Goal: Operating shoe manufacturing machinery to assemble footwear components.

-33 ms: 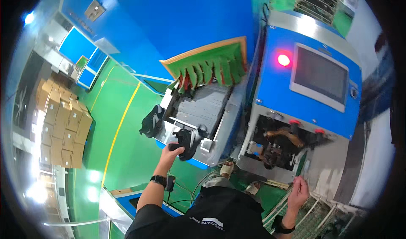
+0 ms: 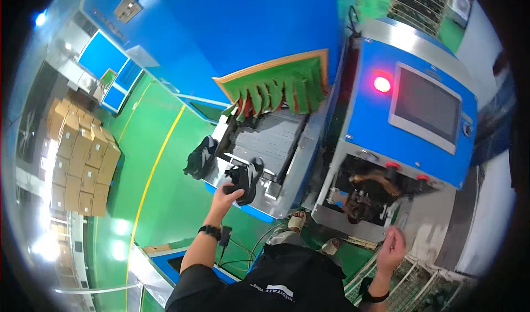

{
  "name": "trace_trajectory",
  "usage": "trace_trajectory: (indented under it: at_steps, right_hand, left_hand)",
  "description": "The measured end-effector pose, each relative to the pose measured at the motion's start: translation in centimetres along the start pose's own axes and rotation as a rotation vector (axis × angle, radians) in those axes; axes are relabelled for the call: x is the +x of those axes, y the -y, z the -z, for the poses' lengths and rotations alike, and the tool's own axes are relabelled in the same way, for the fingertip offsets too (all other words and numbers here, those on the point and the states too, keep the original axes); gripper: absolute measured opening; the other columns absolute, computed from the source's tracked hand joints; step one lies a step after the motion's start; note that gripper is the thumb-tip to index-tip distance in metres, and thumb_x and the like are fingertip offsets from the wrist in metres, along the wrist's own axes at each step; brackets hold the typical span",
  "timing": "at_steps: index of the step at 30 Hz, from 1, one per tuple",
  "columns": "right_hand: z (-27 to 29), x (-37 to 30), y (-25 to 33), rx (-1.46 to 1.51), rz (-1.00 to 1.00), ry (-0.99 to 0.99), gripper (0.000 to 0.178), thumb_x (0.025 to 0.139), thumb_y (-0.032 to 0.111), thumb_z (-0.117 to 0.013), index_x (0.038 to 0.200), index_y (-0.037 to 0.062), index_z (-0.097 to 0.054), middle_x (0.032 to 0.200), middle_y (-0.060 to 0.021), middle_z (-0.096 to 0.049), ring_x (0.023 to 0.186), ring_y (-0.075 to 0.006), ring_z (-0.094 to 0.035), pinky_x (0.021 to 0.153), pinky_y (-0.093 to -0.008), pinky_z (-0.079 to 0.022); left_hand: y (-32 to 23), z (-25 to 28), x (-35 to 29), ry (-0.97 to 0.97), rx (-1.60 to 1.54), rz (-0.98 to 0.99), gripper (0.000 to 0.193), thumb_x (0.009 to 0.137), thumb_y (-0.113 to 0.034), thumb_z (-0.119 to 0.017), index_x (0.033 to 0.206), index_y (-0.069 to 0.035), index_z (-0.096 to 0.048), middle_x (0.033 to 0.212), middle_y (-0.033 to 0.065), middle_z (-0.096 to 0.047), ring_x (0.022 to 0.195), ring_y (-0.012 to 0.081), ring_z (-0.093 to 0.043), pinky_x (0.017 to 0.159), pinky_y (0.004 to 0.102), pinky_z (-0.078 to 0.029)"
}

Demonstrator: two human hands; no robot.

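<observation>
My left hand (image 2: 226, 197) is closed on the heel end of a black shoe (image 2: 249, 183) with a pale sole edge, held at the front end of the machine's metal conveyor (image 2: 265, 135). Another black shoe (image 2: 201, 158) rests just left of it, on the conveyor's corner. My right hand (image 2: 392, 249) is raised, its fingers curled together, in front of the blue control machine (image 2: 364, 113). A thin pale shape lies just above those fingertips, and I cannot make out whether they hold it.
Slit green curtain strips (image 2: 276, 94) hang over the conveyor opening. On the control machine are a dark screen (image 2: 426, 108), a glowing red lamp (image 2: 381, 84), red knobs and an open recess (image 2: 361, 193). A wire rack (image 2: 414, 284) stands at lower right. Stacked cartons (image 2: 83, 163) are far left.
The view has shifted slightly, so the machines sit a little lower and farther right. My right hand has moved slightly. My left hand keeps hold of the shoe.
</observation>
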State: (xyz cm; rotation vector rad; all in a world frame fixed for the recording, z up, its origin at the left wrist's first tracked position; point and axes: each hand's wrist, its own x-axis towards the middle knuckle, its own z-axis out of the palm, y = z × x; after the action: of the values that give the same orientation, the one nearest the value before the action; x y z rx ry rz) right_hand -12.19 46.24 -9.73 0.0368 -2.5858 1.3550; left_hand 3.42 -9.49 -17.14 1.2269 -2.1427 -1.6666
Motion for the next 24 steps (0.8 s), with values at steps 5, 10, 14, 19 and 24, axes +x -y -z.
trace_trajectory:
  at_steps: [5, 10, 14, 19, 24]
  right_hand:
    - [-7.5, 10.4, 17.5, -0.146, 0.900, -0.153, 0.038, 0.099, 0.007, -0.055, 0.134, -0.0090, -0.057, 0.140, -0.0232, -0.058, 0.134, -0.0358, -0.053, 0.111, -0.0487, -0.041]
    - [-16.4, 15.4, 20.9, -0.751, 0.832, -0.252, 0.053, 0.102, 0.032, -0.054, 0.138, -0.0071, -0.054, 0.144, -0.0255, -0.055, 0.135, -0.0430, -0.050, 0.113, -0.0515, -0.036]
    - [-16.7, 15.7, 19.4, -0.758, 0.871, -0.390, 0.054, 0.104, 0.036, -0.052, 0.137, -0.0071, -0.055, 0.139, -0.0265, -0.059, 0.130, -0.0450, -0.055, 0.109, -0.0522, -0.041]
    - [-16.9, 15.6, 19.9, -0.727, 0.910, -0.272, 0.058, 0.105, 0.037, -0.049, 0.142, -0.0079, -0.047, 0.142, -0.0306, -0.054, 0.128, -0.0492, -0.055, 0.106, -0.0580, -0.042]
    - [-15.7, 14.1, 18.6, -0.973, 0.790, -0.263, 0.059, 0.107, 0.036, -0.041, 0.144, -0.0104, -0.043, 0.142, -0.0327, -0.050, 0.131, -0.0491, -0.051, 0.108, -0.0602, -0.041]
  left_hand:
    - [8.2, 3.6, 8.6, -0.004, 0.814, 0.072, 0.044, 0.074, -0.036, -0.073, 0.104, -0.002, -0.074, 0.106, 0.0206, -0.072, 0.103, 0.0416, -0.067, 0.092, 0.0494, -0.054]
    - [-2.3, 3.0, 9.5, 0.100, 0.915, 0.264, 0.044, 0.083, -0.041, -0.063, 0.104, -0.004, -0.073, 0.103, 0.0231, -0.073, 0.103, 0.0418, -0.068, 0.088, 0.0507, -0.055]
    - [-2.8, 0.8, 21.8, 0.182, 0.552, 0.040, 0.041, 0.087, -0.039, -0.065, 0.100, 0.000, -0.071, 0.094, 0.0211, -0.073, 0.095, 0.0362, -0.071, 0.082, 0.0439, -0.055]
    - [4.8, 3.1, 41.3, -0.179, 0.389, 0.021, 0.073, 0.073, -0.031, -0.085, 0.129, 0.005, -0.055, 0.110, 0.0222, -0.070, 0.103, 0.0329, -0.069, 0.091, 0.0395, -0.053]
    - [3.9, -5.7, 46.3, -0.430, 0.263, 0.159, 0.080, 0.068, -0.037, -0.092, 0.126, 0.004, -0.055, 0.118, 0.0232, -0.069, 0.112, 0.0355, -0.067, 0.097, 0.0427, -0.050]
